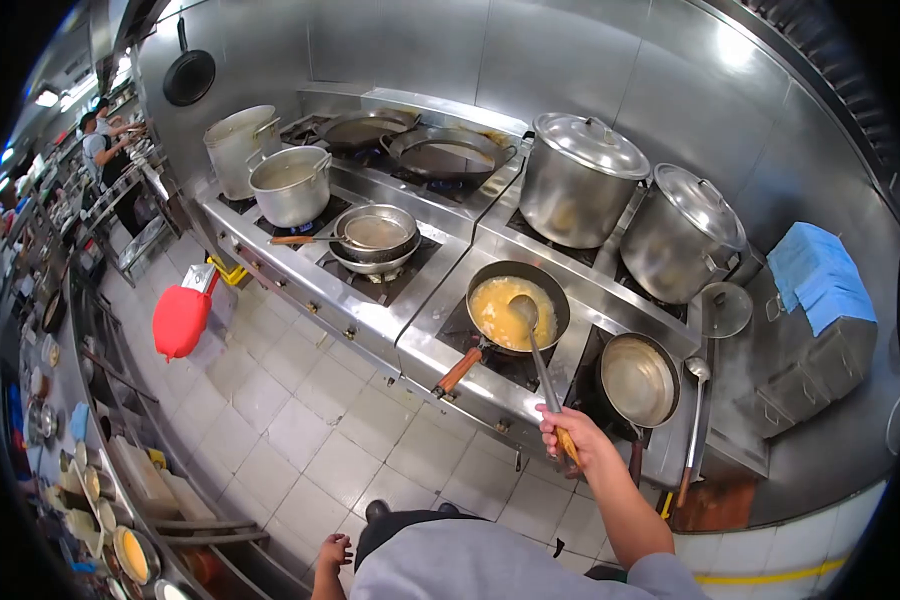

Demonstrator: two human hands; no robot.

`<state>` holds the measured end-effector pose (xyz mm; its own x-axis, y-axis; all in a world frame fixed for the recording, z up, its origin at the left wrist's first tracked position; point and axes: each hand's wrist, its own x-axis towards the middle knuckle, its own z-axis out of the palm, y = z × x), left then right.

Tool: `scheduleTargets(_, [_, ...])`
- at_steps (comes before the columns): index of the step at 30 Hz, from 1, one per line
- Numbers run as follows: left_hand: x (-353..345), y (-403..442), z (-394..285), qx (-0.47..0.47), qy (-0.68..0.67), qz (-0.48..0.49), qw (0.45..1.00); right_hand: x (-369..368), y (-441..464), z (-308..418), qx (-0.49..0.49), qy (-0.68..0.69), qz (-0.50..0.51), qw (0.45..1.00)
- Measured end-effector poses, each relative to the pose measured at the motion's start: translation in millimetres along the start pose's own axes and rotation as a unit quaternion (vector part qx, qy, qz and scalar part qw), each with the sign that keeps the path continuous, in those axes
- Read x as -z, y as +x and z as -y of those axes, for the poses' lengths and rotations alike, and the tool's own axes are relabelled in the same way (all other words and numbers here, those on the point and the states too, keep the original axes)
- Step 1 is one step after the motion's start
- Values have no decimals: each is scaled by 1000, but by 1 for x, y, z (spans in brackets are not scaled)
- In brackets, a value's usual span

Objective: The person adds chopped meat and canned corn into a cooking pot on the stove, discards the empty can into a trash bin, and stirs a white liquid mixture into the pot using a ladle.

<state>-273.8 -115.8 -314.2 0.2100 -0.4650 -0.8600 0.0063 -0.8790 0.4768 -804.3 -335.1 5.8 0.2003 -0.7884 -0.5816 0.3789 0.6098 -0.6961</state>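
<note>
The right grip (570, 437) is wrapped around a ladle (544, 373), whose bowl is inside a pan (561, 302) of yellow liquid (492, 312) on the stove (370, 314). The left grip (336, 549) hangs loosely curled, empty.

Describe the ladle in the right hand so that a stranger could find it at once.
On the long steel stove, find the pan of yellow liquid near the front. The ladle dips into that liquid, its handle in the right hand. Unlike the other ladle, lying farther right, this one is held.
</note>
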Motion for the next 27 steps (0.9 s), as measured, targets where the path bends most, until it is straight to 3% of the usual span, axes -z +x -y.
scheduleTargets(6, [-3,17,-36,-20,35,0,999,-26,6,15,-31,1,40,999])
scheduleTargets(12, [12,22,-53,-44,13,14,999,-46,11,31,7,211,170,962])
scheduleTargets(16, [25,25,-56,-27,53,19,998,-50,6,35,34,206,172,963])
scheduleTargets(18, [34,25,-55,-8,55,7,998,-51,5,31,45,192,150,969])
scheduleTargets(22, [56,40,-50,-13,21,6,1000,-49,7,29,74,40,64,994])
scheduleTargets(24, [62,41,-53,-10,23,8,1000,-52,7,29,94,-73,-38,992])
scheduleTargets(27, [68,43,-59,-9,23,6,1000,-39,18,24,103,-95,-89,986])
